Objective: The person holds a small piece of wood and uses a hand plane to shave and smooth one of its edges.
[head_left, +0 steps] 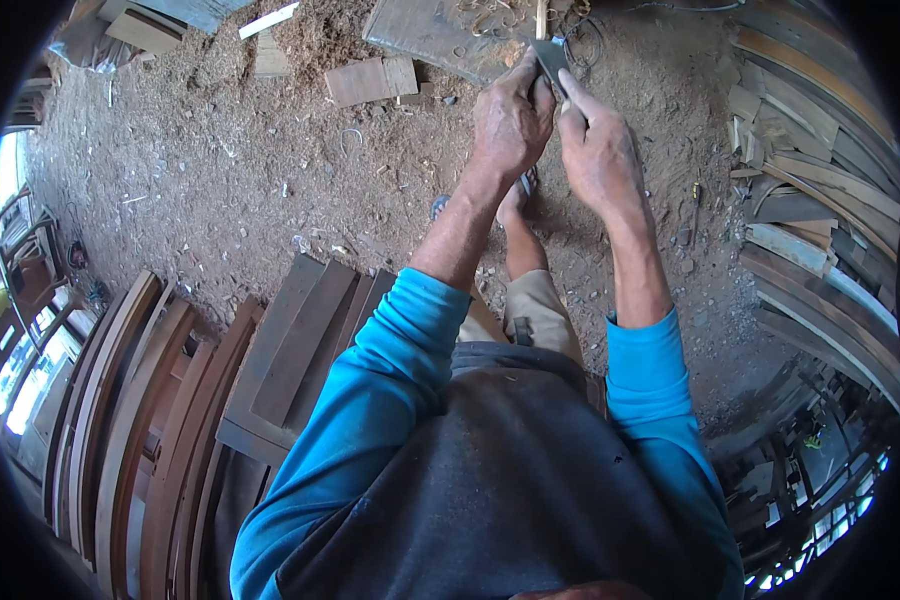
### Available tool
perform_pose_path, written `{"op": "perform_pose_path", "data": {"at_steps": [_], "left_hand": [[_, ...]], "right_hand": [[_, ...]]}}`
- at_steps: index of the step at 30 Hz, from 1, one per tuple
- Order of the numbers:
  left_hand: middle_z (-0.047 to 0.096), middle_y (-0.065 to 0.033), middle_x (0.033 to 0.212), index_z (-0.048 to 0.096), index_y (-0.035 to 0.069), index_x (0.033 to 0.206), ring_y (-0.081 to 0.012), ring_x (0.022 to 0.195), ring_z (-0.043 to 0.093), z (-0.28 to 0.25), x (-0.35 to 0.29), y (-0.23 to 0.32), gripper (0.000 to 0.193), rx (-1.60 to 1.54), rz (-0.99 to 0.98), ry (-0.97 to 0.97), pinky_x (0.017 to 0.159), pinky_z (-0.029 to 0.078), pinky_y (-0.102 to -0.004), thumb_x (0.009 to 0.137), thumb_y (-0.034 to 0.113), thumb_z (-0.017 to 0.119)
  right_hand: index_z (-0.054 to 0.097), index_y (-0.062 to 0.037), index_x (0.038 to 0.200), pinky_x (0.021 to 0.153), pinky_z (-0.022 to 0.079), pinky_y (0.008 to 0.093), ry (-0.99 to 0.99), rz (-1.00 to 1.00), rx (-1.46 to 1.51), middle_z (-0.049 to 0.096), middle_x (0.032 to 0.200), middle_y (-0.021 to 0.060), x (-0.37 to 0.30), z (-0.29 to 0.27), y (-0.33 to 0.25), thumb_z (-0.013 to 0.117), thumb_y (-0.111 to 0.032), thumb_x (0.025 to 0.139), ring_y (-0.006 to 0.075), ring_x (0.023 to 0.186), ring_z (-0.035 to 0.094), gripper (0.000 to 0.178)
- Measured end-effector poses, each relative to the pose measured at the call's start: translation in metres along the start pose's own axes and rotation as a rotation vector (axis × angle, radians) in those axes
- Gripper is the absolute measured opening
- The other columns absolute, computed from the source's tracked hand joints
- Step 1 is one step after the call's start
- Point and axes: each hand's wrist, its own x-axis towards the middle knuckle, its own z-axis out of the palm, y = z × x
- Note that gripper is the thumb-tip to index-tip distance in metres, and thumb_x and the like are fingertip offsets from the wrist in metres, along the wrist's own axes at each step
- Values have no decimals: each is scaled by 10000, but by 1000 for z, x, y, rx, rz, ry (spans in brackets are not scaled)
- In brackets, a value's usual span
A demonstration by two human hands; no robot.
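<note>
Both arms stretch forward to the top middle of the head view, where the hands come together at a dark, flat, narrow piece (pixel 550 58). My left hand (pixel 510 122) is closed on its left side, with the fingertips near its far part. My right hand (pixel 604 152) grips it from the right, thumb bent and index finger lying along its edge. The exact kind of the piece does not show. Just beyond it a slim pale wooden stick (pixel 542 18) points away, over a brown board (pixel 425 35) strewn with curled shavings.
A short plank piece (pixel 370 82) lies on the sawdust-covered ground. Curved timber lengths (pixel 120 420) stand at lower left beside a dark wooden stack (pixel 300 350). More boards (pixel 820 180) are piled at right, near a yellow-handled screwdriver (pixel 696 200).
</note>
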Motion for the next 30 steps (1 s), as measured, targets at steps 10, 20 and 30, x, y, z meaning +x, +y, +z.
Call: {"op": "perform_pose_path", "data": {"at_steps": [10,20,30], "left_hand": [[706,-251,898,647,-29,1275,-409,817,721,2,-2,3,349,-25,8,74,711,562,-466,984,153,587],[711,-258,925,634,-35,1294,-421,841,719,2,-2,2,367,19,40,55,747,568,-465,979,144,579],[713,-232,898,693,57,1066,-427,849,710,-2,-2,2,221,-17,-96,-14,732,558,-471,976,253,645]], "right_hand": [[637,-73,1390,909,564,477,-28,47,-64,715,1097,281,13,4,-1,481,-273,1007,445,1008,710,460],[624,-35,1395,979,554,438,88,-81,-85,715,1183,262,59,0,1,448,-274,1003,402,1080,717,492],[619,-76,1418,732,522,429,-47,-42,-69,700,916,261,-16,5,4,490,-235,1023,312,775,668,446]]}}
